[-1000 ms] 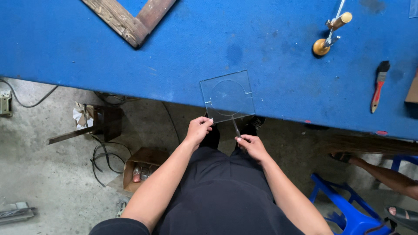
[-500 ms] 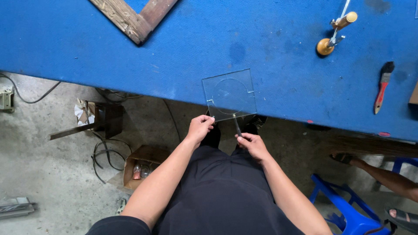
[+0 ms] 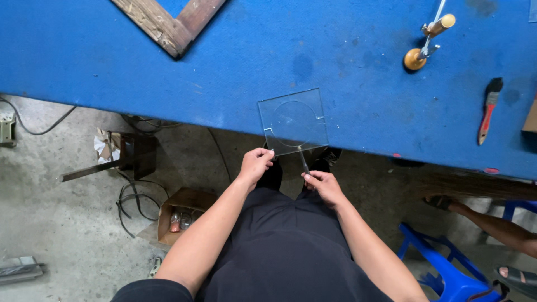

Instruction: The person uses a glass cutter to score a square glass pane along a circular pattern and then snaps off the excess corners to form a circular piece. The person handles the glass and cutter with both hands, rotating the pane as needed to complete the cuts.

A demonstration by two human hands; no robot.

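Note:
A clear square glass pane [image 3: 293, 120] with a circle scored in it lies on the blue table [image 3: 224, 67] and overhangs its near edge. My left hand [image 3: 255, 164] pinches the pane's near left corner below the table edge. My right hand [image 3: 323, 185] holds a thin metal tool [image 3: 304, 163] whose tip touches the pane's near edge.
A wooden frame corner [image 3: 170, 25] lies at the table's far left. A brass-based tool with a wooden handle [image 3: 428, 39] and a red-handled brush [image 3: 489, 109] lie to the right. On the floor are a cardboard box [image 3: 182, 215], cables, and a blue stool [image 3: 447, 268]; another person's legs [image 3: 492, 223] show at right.
The view has shifted slightly; both hands stay at the pane's near edge, with the right hand's tool still against it.

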